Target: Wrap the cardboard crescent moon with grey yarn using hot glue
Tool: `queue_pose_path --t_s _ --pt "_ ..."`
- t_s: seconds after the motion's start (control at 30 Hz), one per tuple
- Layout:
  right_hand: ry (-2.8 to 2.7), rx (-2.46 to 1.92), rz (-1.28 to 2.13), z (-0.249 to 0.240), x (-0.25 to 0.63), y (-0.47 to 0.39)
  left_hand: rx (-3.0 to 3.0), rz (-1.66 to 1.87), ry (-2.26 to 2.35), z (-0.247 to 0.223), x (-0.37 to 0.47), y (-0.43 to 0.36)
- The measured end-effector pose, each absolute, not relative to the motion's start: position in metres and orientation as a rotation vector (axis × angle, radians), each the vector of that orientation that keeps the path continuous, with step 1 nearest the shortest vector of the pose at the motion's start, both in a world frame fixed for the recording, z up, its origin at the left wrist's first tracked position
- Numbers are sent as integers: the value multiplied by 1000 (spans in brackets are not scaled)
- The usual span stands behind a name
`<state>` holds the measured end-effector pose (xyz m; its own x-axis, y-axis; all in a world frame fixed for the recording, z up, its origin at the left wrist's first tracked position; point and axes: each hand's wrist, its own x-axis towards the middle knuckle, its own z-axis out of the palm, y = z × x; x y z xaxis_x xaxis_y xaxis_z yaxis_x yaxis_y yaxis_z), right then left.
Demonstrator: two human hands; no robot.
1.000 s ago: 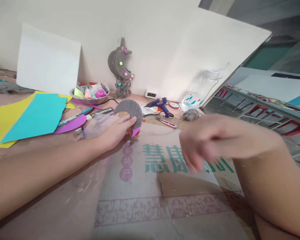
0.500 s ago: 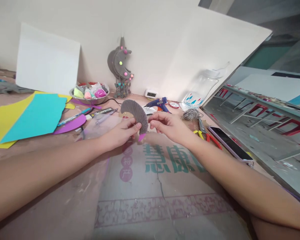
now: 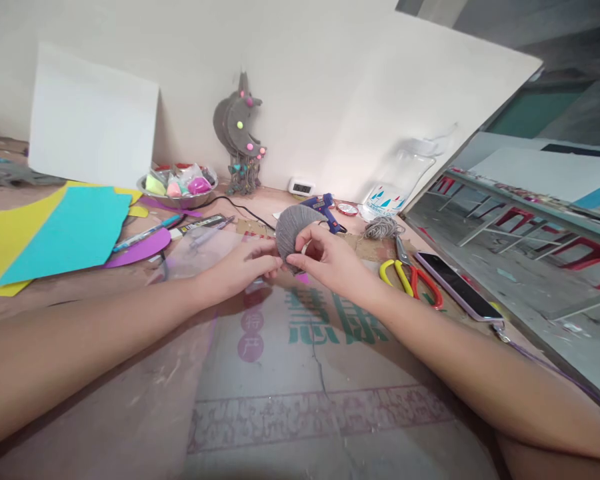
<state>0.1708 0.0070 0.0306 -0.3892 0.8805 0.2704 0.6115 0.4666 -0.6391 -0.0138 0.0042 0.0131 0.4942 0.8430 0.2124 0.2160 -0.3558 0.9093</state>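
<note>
A crescent wrapped in grey yarn, with a purple tip at its lower end, is pinched between the thumb and fingers of my right hand. My left hand is closed at the crescent's lower left edge, fingertips against or very near it; whatever its fingers hold is hidden. Both hands are above a clear plastic sheet with green and purple print. Behind them lies a blue glue gun. To the right are a ball of grey yarn and scissors with red handles.
Yellow-handled pliers and a phone lie at right. At left are turquoise sheet, yellow sheet, and a metal bowl of coloured clay packets. A finished moon hanging, small clock and clear jar stand behind.
The crescent has moved right and turned, passing from my left hand's grip into my right hand's. My left fingers have slipped to its lower left edge.
</note>
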Motion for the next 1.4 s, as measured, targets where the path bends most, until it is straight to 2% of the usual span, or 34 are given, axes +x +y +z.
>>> queue_pose_path --t_s 0.23,0.5,0.6,0.77,0.97,1.17,1.27,1.4 --pt "-2175 -1231 605 38 177 9 1719 914 920 6 -14 11" --pt "-2245 -1220 1246 59 198 24 1799 1047 1064 14 -15 10" --pt "-2269 -1227 1165 66 202 24 1803 1055 1063 14 -14 10" --pt "-2429 -1320 762 66 206 23 1775 1118 1080 10 -15 13" --pt "-2485 -1388 613 55 202 25 1604 1150 1086 4 -16 17" --pt "-2448 -1420 867 37 191 23 1572 1162 1075 4 -16 17" --pt "-2276 -1438 1086 30 185 22 1550 1178 1033 4 -16 17" --pt "-1971 -1391 1209 23 174 17 1564 1171 1006 4 -16 17"
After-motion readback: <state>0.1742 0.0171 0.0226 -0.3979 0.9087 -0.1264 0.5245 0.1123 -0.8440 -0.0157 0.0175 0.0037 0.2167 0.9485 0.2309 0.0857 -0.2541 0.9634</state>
